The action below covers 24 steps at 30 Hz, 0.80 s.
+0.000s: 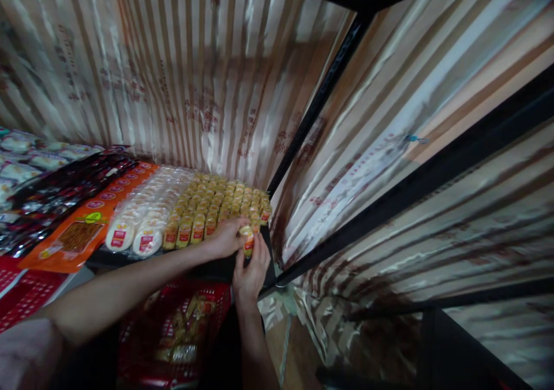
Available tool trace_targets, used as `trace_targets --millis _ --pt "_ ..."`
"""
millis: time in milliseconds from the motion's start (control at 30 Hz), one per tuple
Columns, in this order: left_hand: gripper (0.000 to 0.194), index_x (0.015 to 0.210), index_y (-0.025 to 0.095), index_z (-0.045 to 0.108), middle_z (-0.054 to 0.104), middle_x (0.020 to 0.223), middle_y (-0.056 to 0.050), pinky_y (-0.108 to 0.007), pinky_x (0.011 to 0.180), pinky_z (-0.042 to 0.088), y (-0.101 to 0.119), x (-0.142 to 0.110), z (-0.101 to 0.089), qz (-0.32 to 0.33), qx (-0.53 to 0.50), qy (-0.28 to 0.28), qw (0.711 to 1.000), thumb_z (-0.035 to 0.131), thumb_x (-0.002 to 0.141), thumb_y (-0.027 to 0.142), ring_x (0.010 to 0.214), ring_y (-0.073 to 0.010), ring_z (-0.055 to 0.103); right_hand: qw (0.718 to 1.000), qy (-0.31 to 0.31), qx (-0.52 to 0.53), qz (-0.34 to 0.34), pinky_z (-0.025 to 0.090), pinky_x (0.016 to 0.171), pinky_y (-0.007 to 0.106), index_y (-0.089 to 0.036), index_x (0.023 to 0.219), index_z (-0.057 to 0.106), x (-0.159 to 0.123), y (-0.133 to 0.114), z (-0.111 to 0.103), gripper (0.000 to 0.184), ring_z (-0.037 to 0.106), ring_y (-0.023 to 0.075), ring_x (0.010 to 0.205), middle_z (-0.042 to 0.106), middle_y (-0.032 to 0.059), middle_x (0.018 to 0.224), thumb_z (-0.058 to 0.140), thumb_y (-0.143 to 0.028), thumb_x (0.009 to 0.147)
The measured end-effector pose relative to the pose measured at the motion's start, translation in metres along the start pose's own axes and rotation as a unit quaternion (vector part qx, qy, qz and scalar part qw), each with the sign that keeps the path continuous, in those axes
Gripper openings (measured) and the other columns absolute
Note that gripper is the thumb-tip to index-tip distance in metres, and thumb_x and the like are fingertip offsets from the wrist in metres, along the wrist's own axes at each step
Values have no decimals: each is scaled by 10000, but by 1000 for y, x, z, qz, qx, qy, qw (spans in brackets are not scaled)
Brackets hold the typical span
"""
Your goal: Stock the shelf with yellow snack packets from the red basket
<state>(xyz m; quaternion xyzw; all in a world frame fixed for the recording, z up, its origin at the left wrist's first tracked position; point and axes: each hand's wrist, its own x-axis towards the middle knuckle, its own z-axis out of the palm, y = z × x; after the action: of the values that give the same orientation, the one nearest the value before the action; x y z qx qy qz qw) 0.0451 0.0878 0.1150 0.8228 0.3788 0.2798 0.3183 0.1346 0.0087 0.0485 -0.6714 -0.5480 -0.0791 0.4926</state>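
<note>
Both my hands meet at the right front corner of a dark shelf (216, 267). Between them stands a small yellow snack pack (247, 241) with a red label. My left hand (227, 237) reaches across from the left, its fingers closed on the pack's left side. From below, my right hand (252, 269) has its fingers bent round the pack's right and lower side. Rows of matching yellow snack packs (212, 208) stand closely beside and behind my hands. The contact points of some fingertips are hidden.
Left of the yellow packs lie rows of round white wrapped packs (147, 237), an orange snack packet (82, 234) and dark shiny packets (52, 197). A red basket (223, 297) with yellow packs sits below. Striped plastic sheeting (182, 78) and a black frame bar (389, 188) enclose the corner.
</note>
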Motion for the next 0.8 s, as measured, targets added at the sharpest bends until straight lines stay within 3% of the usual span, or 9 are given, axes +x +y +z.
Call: trace_targets --millis 133,333,533,800 --pt "375 1131 178 589 657 1095 -41 -286 932 445 13 47 13 64 6 -13 998 540 767 102 1022 -174 596 998 43 -12 39 320 1037 499 -91 1383 346 23 16 2 526 344 264 1304 423 190 1382 356 -295 898" --pt "346 1143 174 591 620 1125 -56 -269 940 433 27 96 32 53 54 -17 997 547 802 138 1030 -175 577 995 32 16 98 288 1072 470 -59 1371 362 46 44 10 551 317 246 1335 373 182 1422 334 -237 850" --pt "353 1157 179 582 610 1129 -69 -278 947 430 17 119 51 51 94 -37 994 531 810 139 1040 -181 565 989 27 39 140 273 1085 474 -67 1355 394 58 65 22 566 336 246 1327 396 168 1409 340 -190 805" --pt "355 1146 174 589 607 1166 -65 -246 938 424 -11 131 68 51 124 -62 989 514 809 91 1057 -165 562 984 11 58 165 301 1075 448 -53 1323 445 53 86 46 559 414 238 1277 470 171 1354 345 -177 788"
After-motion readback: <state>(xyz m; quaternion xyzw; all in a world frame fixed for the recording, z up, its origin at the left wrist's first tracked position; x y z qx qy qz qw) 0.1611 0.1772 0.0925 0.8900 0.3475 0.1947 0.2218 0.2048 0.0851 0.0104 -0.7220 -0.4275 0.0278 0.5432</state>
